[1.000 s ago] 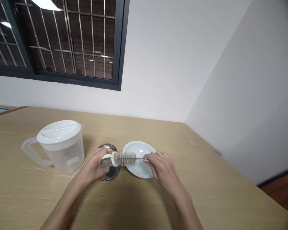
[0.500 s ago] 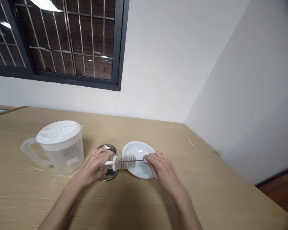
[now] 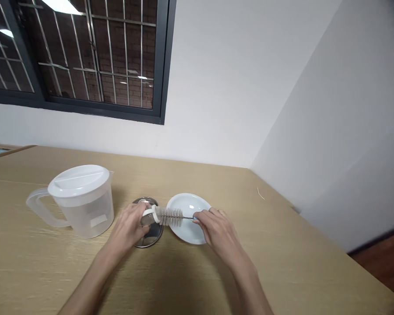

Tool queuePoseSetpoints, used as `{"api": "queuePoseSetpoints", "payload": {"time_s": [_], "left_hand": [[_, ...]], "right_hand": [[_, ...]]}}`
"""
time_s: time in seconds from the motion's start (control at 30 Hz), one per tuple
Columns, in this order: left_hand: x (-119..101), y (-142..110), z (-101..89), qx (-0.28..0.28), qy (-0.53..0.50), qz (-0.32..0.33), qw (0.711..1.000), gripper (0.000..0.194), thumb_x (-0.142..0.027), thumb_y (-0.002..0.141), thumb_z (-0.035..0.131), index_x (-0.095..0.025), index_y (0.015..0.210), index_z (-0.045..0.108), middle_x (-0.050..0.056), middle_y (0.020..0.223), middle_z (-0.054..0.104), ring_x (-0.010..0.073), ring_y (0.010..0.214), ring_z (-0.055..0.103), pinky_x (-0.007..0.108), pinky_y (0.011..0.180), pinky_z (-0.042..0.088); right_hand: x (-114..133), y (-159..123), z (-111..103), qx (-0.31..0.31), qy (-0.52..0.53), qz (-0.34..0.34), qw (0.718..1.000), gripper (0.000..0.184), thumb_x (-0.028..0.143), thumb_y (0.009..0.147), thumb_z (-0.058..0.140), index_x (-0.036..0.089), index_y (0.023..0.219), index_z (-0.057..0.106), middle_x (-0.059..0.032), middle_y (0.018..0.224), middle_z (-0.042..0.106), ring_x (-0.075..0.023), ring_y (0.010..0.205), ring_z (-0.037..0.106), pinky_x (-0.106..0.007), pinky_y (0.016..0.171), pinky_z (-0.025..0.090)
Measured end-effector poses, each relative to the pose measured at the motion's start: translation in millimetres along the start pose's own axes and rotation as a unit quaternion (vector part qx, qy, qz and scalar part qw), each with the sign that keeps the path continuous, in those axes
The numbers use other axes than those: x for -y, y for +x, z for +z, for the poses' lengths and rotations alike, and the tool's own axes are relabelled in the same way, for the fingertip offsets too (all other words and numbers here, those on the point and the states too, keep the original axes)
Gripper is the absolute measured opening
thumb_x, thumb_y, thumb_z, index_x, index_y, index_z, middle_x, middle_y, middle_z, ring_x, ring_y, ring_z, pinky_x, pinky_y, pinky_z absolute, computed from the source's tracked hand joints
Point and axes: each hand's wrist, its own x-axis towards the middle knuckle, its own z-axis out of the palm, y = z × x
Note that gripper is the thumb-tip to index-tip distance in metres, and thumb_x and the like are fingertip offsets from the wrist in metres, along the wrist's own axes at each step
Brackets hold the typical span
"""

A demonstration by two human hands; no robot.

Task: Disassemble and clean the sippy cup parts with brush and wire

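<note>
My left hand [image 3: 129, 225] is closed around a small clear bottle [image 3: 148, 216] with a white neck ring, held on its side above a round metal dish [image 3: 150, 236]. My right hand [image 3: 216, 232] pinches the thin wire handle of a bottle brush [image 3: 171, 215]. The bristled end of the brush sits at the bottle's mouth, partly inside. Bottle and brush hover over the table between the metal dish and a white plate [image 3: 190, 229].
A translucent plastic pitcher [image 3: 79, 201] with a white lid stands to the left on the wooden table [image 3: 282, 262]. White walls meet at the table's far right corner. A barred window is at the upper left. The table's right edge drops to a dark floor.
The brush has slid a little further into the bottle's mouth, and both hands have shifted slightly left. The bottle has turned a bit in my left hand.
</note>
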Motion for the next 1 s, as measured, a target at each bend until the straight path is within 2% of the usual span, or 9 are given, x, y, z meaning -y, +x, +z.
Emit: {"api": "queuePoseSetpoints", "payload": {"time_s": [0.23,0.3,0.37,0.43,0.53,0.6,0.7,0.83,1.0], "left_hand": [[12,-4,-9.7,0.048,-0.042,0.07,0.996,0.054,-0.008,0.071,0.058,-0.028,0.121,0.057,0.005,0.124,0.063,0.0259,0.119,0.054,0.035,0.098,0.045],[18,-5,-13.6,0.022,-0.022,0.059,0.998,0.05,-0.009,0.072,0.059,-0.027,0.118,0.058,0.004,0.119,0.065,0.0262,0.114,0.057,0.035,0.095,0.047],[20,-5,-17.3,-0.025,0.017,0.017,0.999,0.04,-0.013,0.075,0.058,-0.024,0.114,0.06,0.004,0.109,0.068,0.0272,0.104,0.061,0.035,0.088,0.049],[13,-2,-18.0,-0.061,0.042,-0.01,0.997,0.031,-0.015,0.079,0.057,-0.021,0.11,0.06,0.004,0.101,0.068,0.028,0.098,0.062,0.036,0.085,0.049],[-13,4,-9.5,-0.013,-0.005,0.097,0.995,0.04,-0.008,0.077,0.056,-0.025,0.114,0.059,0.005,0.119,0.066,0.0264,0.109,0.058,0.038,0.097,0.045],[-30,6,-0.5,0.017,-0.039,0.124,0.991,0.046,-0.003,0.075,0.053,-0.025,0.115,0.057,0.005,0.125,0.063,0.0249,0.112,0.056,0.039,0.1,0.044],[-41,5,8.9,0.034,-0.074,0.087,0.993,0.053,-0.002,0.075,0.055,-0.026,0.122,0.055,0.005,0.124,0.063,0.0249,0.115,0.056,0.039,0.101,0.044],[-38,0,13.2,0.049,-0.121,0.069,0.989,0.053,-0.004,0.072,0.061,-0.026,0.119,0.058,0.003,0.119,0.066,0.0229,0.11,0.059,0.035,0.096,0.046],[-33,-4,16.6,0.03,-0.128,0.045,0.99,0.054,-0.005,0.069,0.065,-0.024,0.119,0.059,0.004,0.12,0.065,0.0241,0.112,0.058,0.035,0.096,0.046]], "right_hand": [[-2,0,-1,0.009,0.006,-0.004,1.0,0.025,0.02,0.102,0.043,0.022,0.085,0.062,-0.0006,0.071,0.064,-0.0167,0.068,0.05,-0.03,0.066,0.03],[-9,-2,-4,-0.002,0.012,0.001,1.0,0.026,0.021,0.102,0.042,0.022,0.088,0.064,-0.0014,0.072,0.065,-0.0172,0.069,0.052,-0.03,0.066,0.032],[-19,-6,-8,-0.041,0.011,0.024,0.999,0.026,0.024,0.101,0.042,0.022,0.089,0.065,-0.0028,0.073,0.066,-0.018,0.068,0.054,-0.031,0.067,0.034],[-30,-10,-12,-0.076,-0.007,0.063,0.995,0.025,0.029,0.101,0.045,0.021,0.089,0.066,-0.004,0.074,0.067,-0.0189,0.068,0.055,-0.031,0.067,0.035],[-38,-14,-15,-0.017,0.014,0.058,0.998,0.025,0.028,0.101,0.043,0.023,0.092,0.067,-0.0032,0.075,0.067,-0.0195,0.07,0.057,-0.032,0.067,0.037],[-40,-16,-17,0.002,0.041,0.066,0.997,0.024,0.031,0.101,0.044,0.024,0.094,0.066,-0.0029,0.079,0.069,-0.0194,0.073,0.059,-0.032,0.069,0.041],[-47,-22,-17,-0.006,0.086,0.099,0.991,0.023,0.037,0.1,0.046,0.025,0.097,0.066,-0.004,0.09,0.072,-0.0201,0.081,0.064,-0.033,0.075,0.047],[-65,-29,-10,-0.021,0.107,0.115,0.987,0.025,0.042,0.096,0.05,0.025,0.098,0.068,-0.0076,0.096,0.073,-0.0233,0.086,0.067,-0.034,0.075,0.052],[-87,-34,5,-0.024,0.118,0.15,0.981,0.032,0.05,0.091,0.051,0.026,0.099,0.071,-0.0079,0.1,0.075,-0.027,0.088,0.07,-0.037,0.074,0.055]]}}
